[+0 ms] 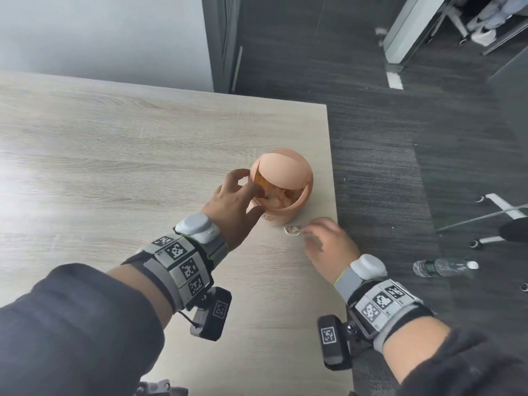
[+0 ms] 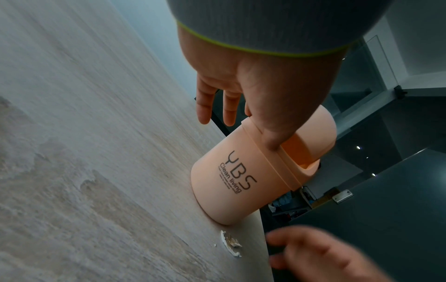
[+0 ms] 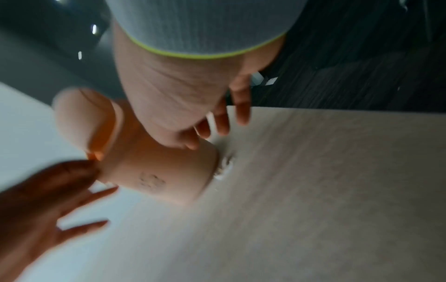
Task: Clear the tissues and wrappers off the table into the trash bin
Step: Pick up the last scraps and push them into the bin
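Observation:
A peach trash bin (image 1: 281, 217) with a swing lid (image 1: 281, 170) stands near the table's right edge. My left hand (image 1: 247, 192) reaches over its rim, and the thumb (image 2: 272, 141) presses into the opening with the lid tipped back. The other fingers (image 2: 205, 106) stay straight and hold nothing. Crumpled paper shows inside the bin. A small crumpled white wrapper (image 1: 292, 230) lies on the table just in front of the bin (image 2: 231, 183). My right hand (image 1: 323, 238), blurred, has its fingertips beside the wrapper (image 3: 224, 167), fingers loosely spread, gripping nothing.
The wooden table (image 1: 114, 152) ends just right of the bin at its edge (image 1: 333, 195). Beyond lies dark carpet with a plastic water bottle (image 1: 445, 267) on it and a chair base (image 1: 500, 218). A small white crumb (image 2: 214, 245) lies by the wrapper.

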The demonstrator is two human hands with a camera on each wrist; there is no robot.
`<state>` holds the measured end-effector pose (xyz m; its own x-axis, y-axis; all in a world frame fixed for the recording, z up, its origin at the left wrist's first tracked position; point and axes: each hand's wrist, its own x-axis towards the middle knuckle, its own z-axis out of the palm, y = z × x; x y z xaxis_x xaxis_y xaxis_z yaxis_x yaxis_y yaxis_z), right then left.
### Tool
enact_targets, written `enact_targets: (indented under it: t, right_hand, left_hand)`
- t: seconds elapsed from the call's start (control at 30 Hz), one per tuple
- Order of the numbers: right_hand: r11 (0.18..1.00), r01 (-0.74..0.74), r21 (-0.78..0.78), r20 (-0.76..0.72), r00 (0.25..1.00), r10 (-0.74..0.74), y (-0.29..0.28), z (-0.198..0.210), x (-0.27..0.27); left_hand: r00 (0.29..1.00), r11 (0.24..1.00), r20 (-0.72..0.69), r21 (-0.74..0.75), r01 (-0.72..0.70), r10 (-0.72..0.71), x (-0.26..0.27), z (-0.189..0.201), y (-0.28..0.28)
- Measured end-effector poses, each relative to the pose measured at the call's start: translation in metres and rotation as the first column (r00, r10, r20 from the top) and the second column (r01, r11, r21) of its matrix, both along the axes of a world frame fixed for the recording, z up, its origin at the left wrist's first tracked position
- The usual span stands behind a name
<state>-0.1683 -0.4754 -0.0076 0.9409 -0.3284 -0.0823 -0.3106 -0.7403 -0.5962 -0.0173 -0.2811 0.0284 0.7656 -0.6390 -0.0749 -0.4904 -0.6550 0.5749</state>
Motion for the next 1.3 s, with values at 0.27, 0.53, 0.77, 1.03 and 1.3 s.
enact_targets:
  t: [0.27, 0.53, 0.77, 1.03, 1.3]
  right_hand:
    - [0.930, -0.311, -0.194, -0.474, 0.860, 0.189, 0.023, -0.027, 0.012]
    - [0.944, -0.275, -0.179, -0.345, 0.917, 0.202, 0.005, -0.035, -0.005]
    - [0.997, 0.046, -0.067, -0.353, 0.933, -0.067, -0.005, -0.029, -0.016]
    - [0.785, 0.375, 0.493, -0.083, 0.919, -0.386, 0.017, 0.019, -0.005]
    - [0.836, 0.110, 0.538, 0.243, 0.929, -0.279, 0.057, 0.071, 0.030]
  left_hand:
    - [0.999, 0.998, 0.025, 0.037, -0.044, 0.043, 0.001, 0.004, 0.011]
    - [0.997, 0.997, 0.037, 0.031, -0.076, 0.075, -0.003, 0.005, 0.024]
    - [0.995, 0.994, 0.023, 0.039, -0.097, 0.097, -0.013, 0.007, 0.027]
    - [0.993, 0.993, 0.031, 0.032, -0.114, 0.113, -0.021, 0.008, 0.033]
    - [0.990, 0.990, 0.057, 0.056, -0.129, 0.126, -0.031, 0.012, 0.033]
